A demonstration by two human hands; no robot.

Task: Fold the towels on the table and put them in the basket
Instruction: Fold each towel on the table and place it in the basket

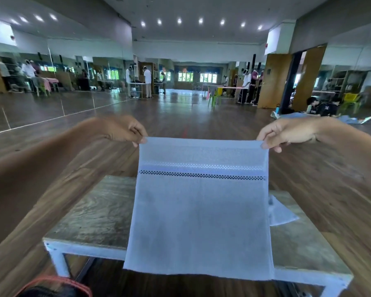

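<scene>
A light blue towel with a white band and a black checkered stripe hangs flat in the air above the table. My left hand pinches its top left corner, and my right hand pinches the top right corner. The towel's lower edge hangs past the table's near edge. A corner of another pale towel pokes out on the table behind the held one, at the right. A basket with a red rim shows at the bottom left, mostly cut off by the frame.
The wooden table has a white frame and stands on a wood floor. Far back, several people stand at other tables; one person sits on the floor at the right. Mirrors line the left wall.
</scene>
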